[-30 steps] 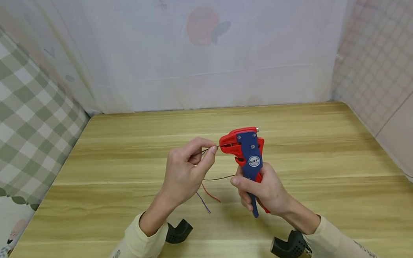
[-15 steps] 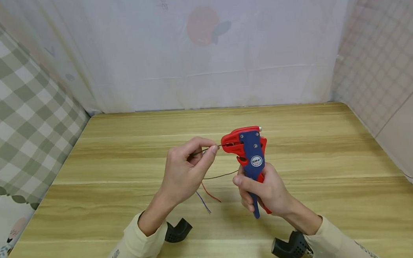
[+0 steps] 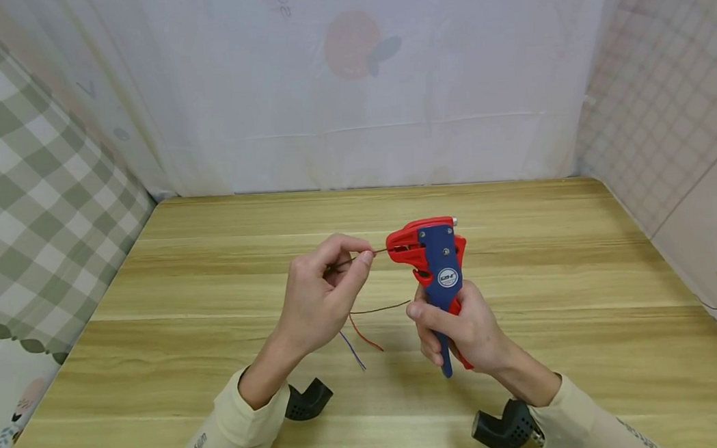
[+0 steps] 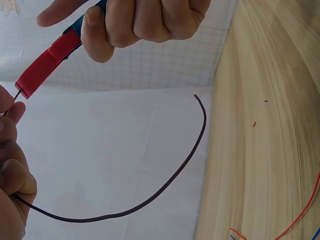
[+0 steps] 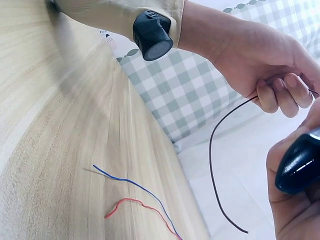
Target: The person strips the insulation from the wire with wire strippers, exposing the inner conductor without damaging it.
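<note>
My left hand [image 3: 320,295] pinches a dark brown wire [image 4: 145,202] between thumb and forefinger. One end of that wire enters the front of a red and blue wire stripper [image 3: 440,246], a short stretch showing between fingertips and tool. The wire's other part leaves my curled lower fingers and bends out in a loose free curve, plain in both wrist views. My right hand [image 3: 460,331] grips the stripper's handles, its head pointing left toward the left hand. How the wire sits inside the head is hidden.
A red wire [image 3: 365,337] and a blue wire [image 3: 354,352] lie on the wooden table [image 3: 219,369] below the hands. In the left wrist view, a tiny red scrap [image 4: 254,124] and a tiny blue scrap [image 4: 266,101] rest there too. A pale sheet [image 3: 265,106] rises behind.
My right hand and the wire stripper have shifted slightly to the right and up. More brown wire shows between my left fingertips and the tool. The left hand has barely moved.
</note>
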Tool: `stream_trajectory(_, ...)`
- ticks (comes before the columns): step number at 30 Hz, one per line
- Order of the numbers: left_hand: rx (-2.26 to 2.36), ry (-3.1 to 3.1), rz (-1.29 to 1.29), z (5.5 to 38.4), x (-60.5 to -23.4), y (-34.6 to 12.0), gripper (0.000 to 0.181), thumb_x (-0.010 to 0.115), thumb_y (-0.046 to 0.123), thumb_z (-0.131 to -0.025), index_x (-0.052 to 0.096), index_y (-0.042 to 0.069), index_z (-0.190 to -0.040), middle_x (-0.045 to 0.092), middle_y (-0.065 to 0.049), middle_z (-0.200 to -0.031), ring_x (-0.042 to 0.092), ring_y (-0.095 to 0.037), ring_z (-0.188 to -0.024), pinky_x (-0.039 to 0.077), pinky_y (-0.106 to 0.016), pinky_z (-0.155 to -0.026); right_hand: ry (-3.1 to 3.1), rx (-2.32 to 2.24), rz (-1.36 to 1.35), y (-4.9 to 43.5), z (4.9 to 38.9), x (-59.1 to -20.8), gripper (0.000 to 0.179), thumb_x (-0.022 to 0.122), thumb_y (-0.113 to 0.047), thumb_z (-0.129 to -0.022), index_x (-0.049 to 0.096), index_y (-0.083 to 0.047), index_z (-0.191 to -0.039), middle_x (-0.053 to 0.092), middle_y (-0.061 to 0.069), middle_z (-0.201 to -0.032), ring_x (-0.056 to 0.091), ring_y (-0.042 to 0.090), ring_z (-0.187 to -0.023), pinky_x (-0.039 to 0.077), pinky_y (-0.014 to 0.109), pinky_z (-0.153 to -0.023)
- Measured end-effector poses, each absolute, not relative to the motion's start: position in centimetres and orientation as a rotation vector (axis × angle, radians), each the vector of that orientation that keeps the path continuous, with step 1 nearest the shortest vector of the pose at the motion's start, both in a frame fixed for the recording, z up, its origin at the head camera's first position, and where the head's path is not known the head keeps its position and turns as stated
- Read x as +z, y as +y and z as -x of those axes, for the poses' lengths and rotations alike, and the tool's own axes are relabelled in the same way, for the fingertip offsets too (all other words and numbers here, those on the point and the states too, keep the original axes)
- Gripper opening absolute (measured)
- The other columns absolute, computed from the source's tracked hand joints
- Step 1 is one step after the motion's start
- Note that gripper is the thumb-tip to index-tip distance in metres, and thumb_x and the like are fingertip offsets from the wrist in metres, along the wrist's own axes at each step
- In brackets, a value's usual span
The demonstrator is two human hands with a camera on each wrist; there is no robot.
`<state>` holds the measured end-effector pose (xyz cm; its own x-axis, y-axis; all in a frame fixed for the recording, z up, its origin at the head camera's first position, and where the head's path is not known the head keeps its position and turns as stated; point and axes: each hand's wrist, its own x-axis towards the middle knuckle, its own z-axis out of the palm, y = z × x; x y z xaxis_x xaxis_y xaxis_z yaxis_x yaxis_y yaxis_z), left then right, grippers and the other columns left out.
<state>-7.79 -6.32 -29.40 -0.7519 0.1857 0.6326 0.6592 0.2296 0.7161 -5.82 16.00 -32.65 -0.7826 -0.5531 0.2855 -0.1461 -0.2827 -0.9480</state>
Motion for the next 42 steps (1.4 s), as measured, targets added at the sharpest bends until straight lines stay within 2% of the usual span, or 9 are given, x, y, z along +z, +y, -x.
stream_trajectory(9,-1.577,-2.094,0.773,7.73,-29.17,-6.39,0.004,0.063,0.003,-0.099,0.066,0.0,-0.1,0.044,0.001,-0.062,0.034,-0.005,-0.055,0.028,-0.022,-0.052,1.642,-2.191,0.887,16.15,5.98,-32.69,0.017,0.049,0.001,-0.105,0.051,-0.007,-0.09,0.048,0.01,-0.059,0.051,0.024,-0.041,0.05,0.036,-0.041)
stream_trajectory(23,-1.503,-2.218,0.822,7.86,-28.89,-7.05,0.007,0.062,0.003,-0.1,0.068,0.005,-0.098,0.048,0.004,-0.06,0.039,-0.007,-0.054,0.033,-0.023,-0.052,1.665,-2.191,0.874,16.54,6.26,-32.7,0.012,0.048,-0.003,-0.107,0.054,-0.009,-0.098,0.054,0.008,-0.063,0.061,0.019,-0.049,0.056,0.036,-0.05)
stream_trajectory(31,-1.568,-2.241,0.817,7.75,-28.7,-7.09,0.007,0.059,0.004,-0.102,0.066,0.003,-0.1,0.053,0.003,-0.057,0.04,-0.006,-0.046,0.031,-0.023,-0.044,1.659,-2.208,0.878,16.64,6.36,-32.64,0.012,0.046,-0.002,-0.107,0.054,-0.009,-0.1,0.057,0.006,-0.065,0.063,0.018,-0.052,0.057,0.035,-0.053)
stream_trajectory(37,-1.602,-2.262,0.82,7.71,-28.71,-7.09,0.007,0.058,0.005,-0.104,0.065,0.002,-0.103,0.054,-0.004,-0.054,0.034,-0.004,-0.042,0.026,-0.023,-0.041,1.678,-2.222,0.89,16.69,6.41,-32.57,0.013,0.044,-0.001,-0.107,0.054,-0.008,-0.101,0.058,0.006,-0.066,0.062,0.021,-0.051,0.057,0.036,-0.053)
stream_trajectory(42,-1.62,-2.286,0.813,7.66,-28.57,-7.12,0.008,0.057,0.007,-0.105,0.064,0.002,-0.106,0.055,-0.003,-0.052,0.031,-0.004,-0.04,0.021,-0.024,-0.04,1.655,-2.246,0.863,16.84,6.54,-32.5,0.013,0.043,-0.001,-0.108,0.053,-0.007,-0.103,0.061,0.004,-0.068,0.063,0.019,-0.053,0.059,0.034,-0.057)
